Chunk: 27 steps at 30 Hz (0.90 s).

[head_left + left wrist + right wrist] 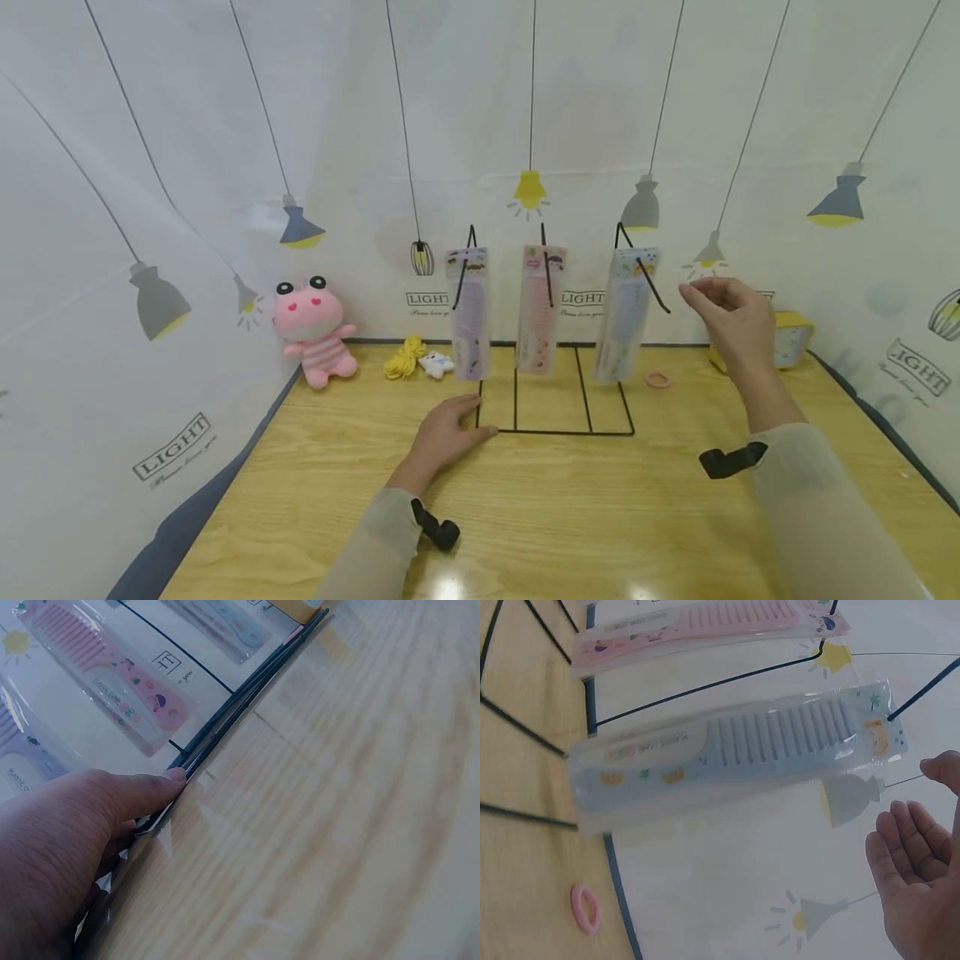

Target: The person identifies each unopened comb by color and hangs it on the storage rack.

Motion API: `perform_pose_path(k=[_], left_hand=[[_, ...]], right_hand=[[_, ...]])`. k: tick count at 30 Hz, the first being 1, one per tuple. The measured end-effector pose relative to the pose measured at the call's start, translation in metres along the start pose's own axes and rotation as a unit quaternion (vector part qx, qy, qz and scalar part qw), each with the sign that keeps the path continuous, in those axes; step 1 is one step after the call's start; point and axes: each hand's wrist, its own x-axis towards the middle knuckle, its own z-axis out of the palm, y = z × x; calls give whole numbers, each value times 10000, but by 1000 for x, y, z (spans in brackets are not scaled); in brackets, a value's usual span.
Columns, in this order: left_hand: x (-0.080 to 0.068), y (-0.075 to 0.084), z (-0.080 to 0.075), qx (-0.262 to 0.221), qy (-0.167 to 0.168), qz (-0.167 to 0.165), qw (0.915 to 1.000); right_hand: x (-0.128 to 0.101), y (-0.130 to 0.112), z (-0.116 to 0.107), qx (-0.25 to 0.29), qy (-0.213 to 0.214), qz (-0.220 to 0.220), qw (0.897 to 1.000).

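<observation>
Your left hand (444, 435) lay flat on the wooden table (570, 508), fingers straight, pressing the front-left corner of the black wire rack (555, 417) — fingertips touching the base wire. Your right hand (731, 321) hung in the air just right of the blue comb (625, 315), fingers relaxed and loosely spread, holding nothing. That packaged comb hung from the rack's right hook; the pink comb (540, 310) sat on the middle hook, the purple comb (468, 312) on the left. Table was light wood grain, glare near the front edge. Behind it — a white backdrop (187, 125) printed with hanging lamps. At the back: pink plush frog (313, 329), yellow cord (405, 357), pink hair tie (657, 380).
</observation>
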Motion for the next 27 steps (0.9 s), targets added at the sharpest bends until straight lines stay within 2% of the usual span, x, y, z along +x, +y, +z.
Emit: perform_pose_path(k=[11,20,23,27], left_hand=[[-1,2,-2,106,-48,-31,9999],[-2,1,-1,79,-53,-80,9999],[-2,1,-1,73,-52,-51,9999],[-1,1,-1,67,-44,-15,10000]], right_hand=[[-25,45,-38,-324,-792,3,9963],[-49,73,-57,-424,-838,-132,9955],[-57,85,-66,-680,-857,-183,9938],[-65,108,-80,-1261,-1012,9,9869]])
